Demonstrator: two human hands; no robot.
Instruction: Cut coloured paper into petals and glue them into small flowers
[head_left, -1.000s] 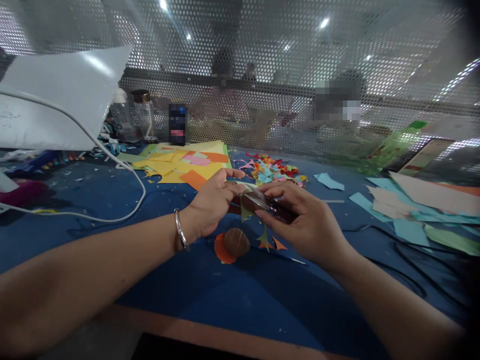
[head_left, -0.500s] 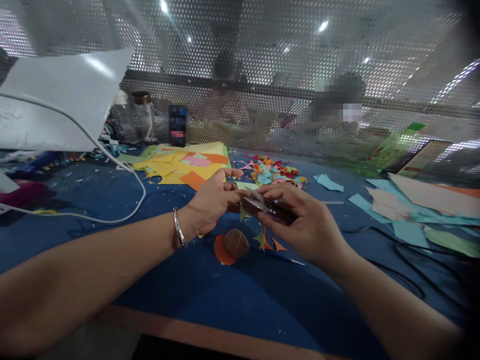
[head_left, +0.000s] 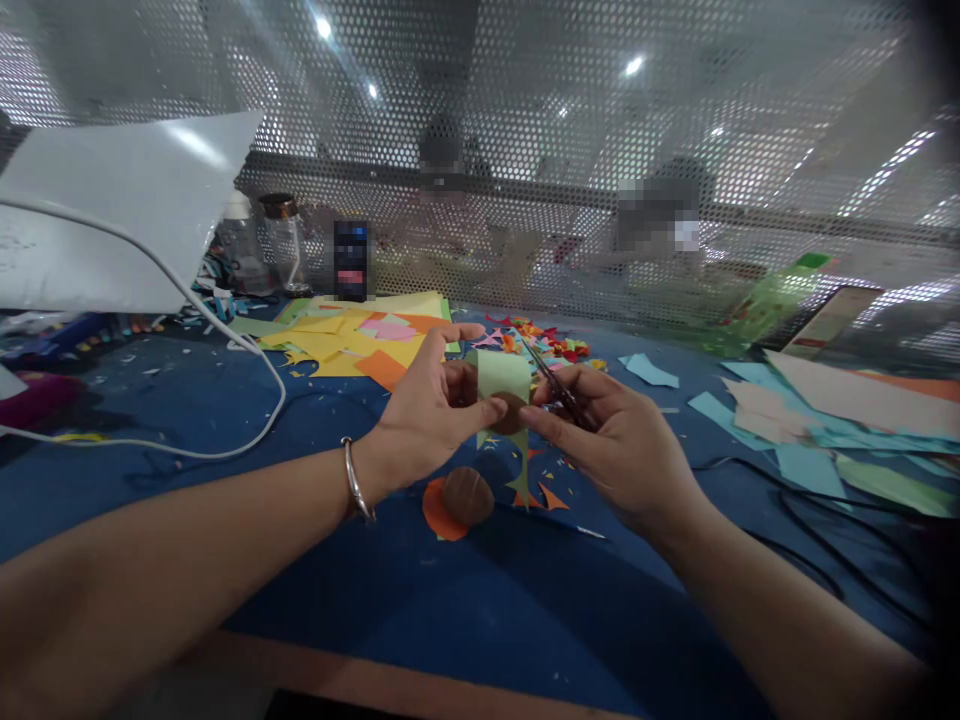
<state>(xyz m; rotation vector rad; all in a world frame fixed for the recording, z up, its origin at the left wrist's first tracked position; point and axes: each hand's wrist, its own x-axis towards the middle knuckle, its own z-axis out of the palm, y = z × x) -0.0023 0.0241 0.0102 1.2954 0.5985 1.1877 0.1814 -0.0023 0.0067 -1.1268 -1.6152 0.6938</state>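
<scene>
Yellow sheets [head_left: 319, 338]: they lie on the far left of the bench [head_left: 375, 590], beyond the left hand and well apart from the scissors.
Left hand [head_left: 416, 420]: we have it holding the paper from the left, thumb on the near side, forefinger reaching out over the far side.
Orange disc [head_left: 439, 512]: flat on the bench, on the near side of both hands, closer to the left one.
Loose disc [head_left: 469, 496]: brown, overlapping the orange disc's right part.
Green paper [head_left: 502, 375]: we see it raised between the hands, right of the left hand and left of the right. It bends over at the top, and a strip hangs below, its long axis roughly upright.
Held disc [head_left: 513, 413]: brown, against the paper's near face, partly under our left thumb.
Scissors [head_left: 561, 388]: just right of the paper, their long axis running from the right hand towards far left. The blades look close together, their tips beyond the paper's right edge; whether they touch it, we cannot tell.
Right hand [head_left: 619, 428]: wrapped round the scissors, its thumb tip beside the disc's right edge; contact there is unclear to us.
Nearer hand: the left, since it grips the paper; the right is just beside.
</scene>
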